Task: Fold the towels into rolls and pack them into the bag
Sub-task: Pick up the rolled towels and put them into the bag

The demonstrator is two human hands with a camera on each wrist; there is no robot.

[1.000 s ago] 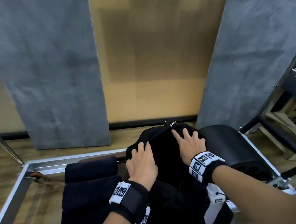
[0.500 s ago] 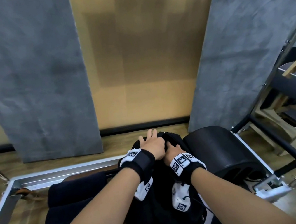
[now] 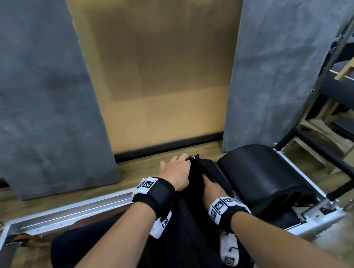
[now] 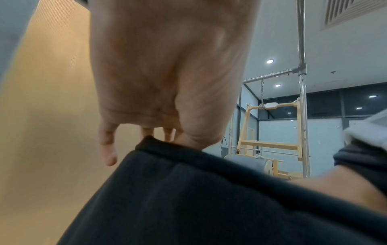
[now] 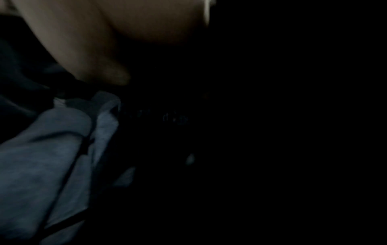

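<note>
A black fabric bag (image 3: 187,236) is seen standing between a person's forearms on a metal-framed exercise apparatus (image 3: 67,211). Its top edge is pinched by the left hand (image 3: 176,172), fingers curled over the far rim beside a small zipper pull (image 3: 192,157). The right hand (image 3: 212,189) is pushed into the bag's opening; whether its grip is spread or pressed together cannot be told, the fingers being hidden. In the dark right wrist view, pale blue-grey cloth (image 5: 52,157) is glimpsed inside. A dark folded towel (image 3: 77,244) is left lying beside the bag, and a black padded barrel (image 3: 259,176) is seen to its right.
</note>
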